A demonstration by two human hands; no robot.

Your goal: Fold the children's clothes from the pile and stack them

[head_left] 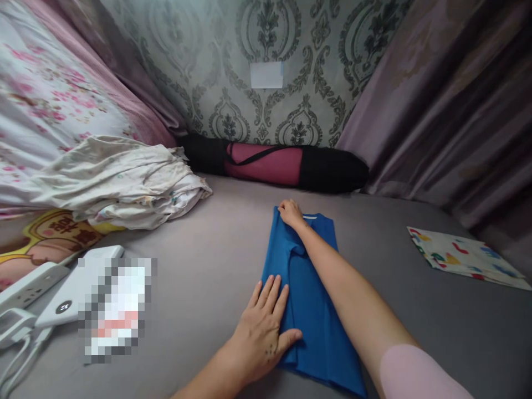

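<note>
Head view: my left hand lies spread on the blue shirt on the bed; my right hand seems to pinch its far edge. Uneven pulling could wrinkle it.

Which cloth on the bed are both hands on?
The blue garment: left hand spread on its left side, right hand at its far edge. The crumpled pale cloth and folded patterned cloth lie untouched.

L fingers flat on blue garment, R fingers at far edge, bag nr wall
</note>
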